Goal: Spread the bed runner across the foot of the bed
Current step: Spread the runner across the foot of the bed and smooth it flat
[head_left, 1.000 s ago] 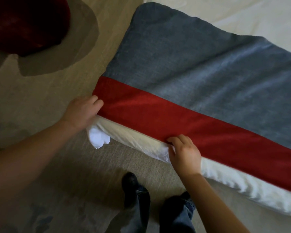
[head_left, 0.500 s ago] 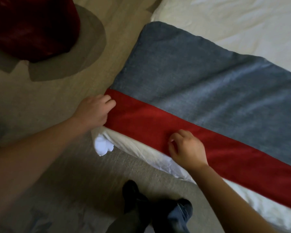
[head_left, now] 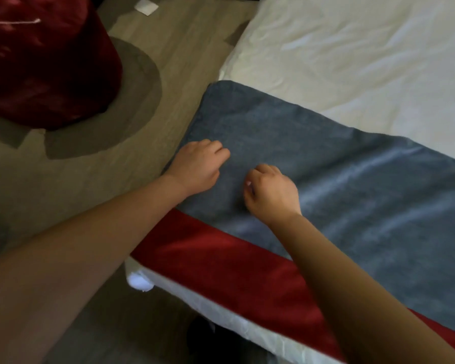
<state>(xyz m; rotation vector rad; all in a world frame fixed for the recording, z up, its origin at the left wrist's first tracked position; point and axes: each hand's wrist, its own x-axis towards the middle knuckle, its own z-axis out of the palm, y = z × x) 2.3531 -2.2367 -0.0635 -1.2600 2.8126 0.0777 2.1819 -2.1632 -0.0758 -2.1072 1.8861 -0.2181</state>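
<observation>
The bed runner (head_left: 339,195) is grey with a red band (head_left: 221,261) along its near side. It lies flat across the foot of the white bed (head_left: 365,61), its left end at the bed's corner. Both hands lie on the grey part near that left end. My left hand (head_left: 197,166) rests knuckles-up by the runner's left edge with its fingers curled under. My right hand (head_left: 272,193) sits close beside it, also curled like a fist. No fabric shows bunched or lifted in either hand. My right forearm crosses the red band.
A dark red round seat (head_left: 45,61) stands on the floor at the upper left, on a grey patch of carpet (head_left: 132,101). White bedding (head_left: 221,308) hangs below the red band at the bed's near edge. A small white scrap (head_left: 145,6) lies on the far floor.
Both hands have left the red band's near edge and moved up onto the grey part, closer together. The view has shifted forward over the bed.
</observation>
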